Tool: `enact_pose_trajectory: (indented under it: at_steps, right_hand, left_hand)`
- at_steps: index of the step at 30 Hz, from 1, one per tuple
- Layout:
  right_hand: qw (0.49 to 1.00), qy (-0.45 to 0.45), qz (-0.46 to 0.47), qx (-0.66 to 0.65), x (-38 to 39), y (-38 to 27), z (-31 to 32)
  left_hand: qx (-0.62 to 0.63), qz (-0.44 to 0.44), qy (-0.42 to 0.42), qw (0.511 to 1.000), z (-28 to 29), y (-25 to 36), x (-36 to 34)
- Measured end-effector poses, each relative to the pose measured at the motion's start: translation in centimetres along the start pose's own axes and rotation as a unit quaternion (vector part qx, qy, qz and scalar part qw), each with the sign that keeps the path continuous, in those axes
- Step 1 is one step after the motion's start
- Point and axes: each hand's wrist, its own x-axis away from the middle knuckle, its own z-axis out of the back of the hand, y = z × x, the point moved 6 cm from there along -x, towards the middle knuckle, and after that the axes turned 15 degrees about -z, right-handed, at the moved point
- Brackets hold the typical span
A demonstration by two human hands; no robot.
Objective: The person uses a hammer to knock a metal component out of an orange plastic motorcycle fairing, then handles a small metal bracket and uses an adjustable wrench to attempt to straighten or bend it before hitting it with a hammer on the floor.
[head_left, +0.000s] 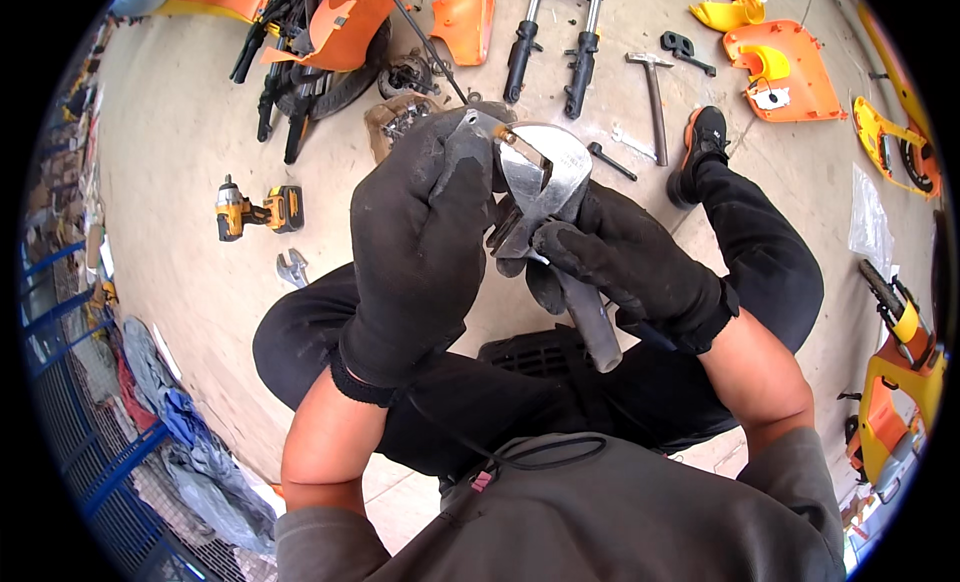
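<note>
Forearms are coming up from the lower edge, bare below black gloves, over a grey shirt and black trousers of a person sitting on the concrete floor [190,132]. Left hand [425,237] is clenching around a small grey metal part [462,147], fingers curled tight on it, its top end meeting a brass-coloured fitting [507,137]. Right hand [625,267] is gripping the dark handle of a large adjustable wrench [550,187], fingers wrapped around the shaft, the handle's end sticking out below the palm toward the lap. The wrench's shiny head is standing just above both gloves, its mouth sitting at the fitting, right beside the left fingertips.

Farther out on the left, a yellow and black cordless impact driver [258,210] is lying on the floor, with a small wrench [292,268] near it. Beyond the hands, a pair of black fork legs [555,47] is lying beside a hammer [653,87], and a tyre with orange bodywork [335,42] is resting at the top left. Orange panels [785,72] are lying at the upper right, well apart from the person's shoe [703,147].
</note>
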Motion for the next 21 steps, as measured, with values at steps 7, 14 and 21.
enact_pose_trajectory:
  at_steps: [7, 14, 21]
  right_hand:
    - [1.0, 0.003, 0.025, 0.0, -0.5, 0.5, 0.3]
    - [0.999, 0.039, 0.023, 0.02, -0.2, -0.1, 0.4]
    - [0.997, 0.053, 0.042, 0.031, -0.2, 0.3, 0.8]
  left_hand:
    - [-0.011, -0.052, 0.014, 0.998, -0.3, 0.2, 0.0]
    - [-0.083, -0.12, 0.005, 0.989, -0.1, 0.5, -0.1]
    - [-0.201, -0.226, -0.021, 0.953, -0.3, 1.9, -0.4]
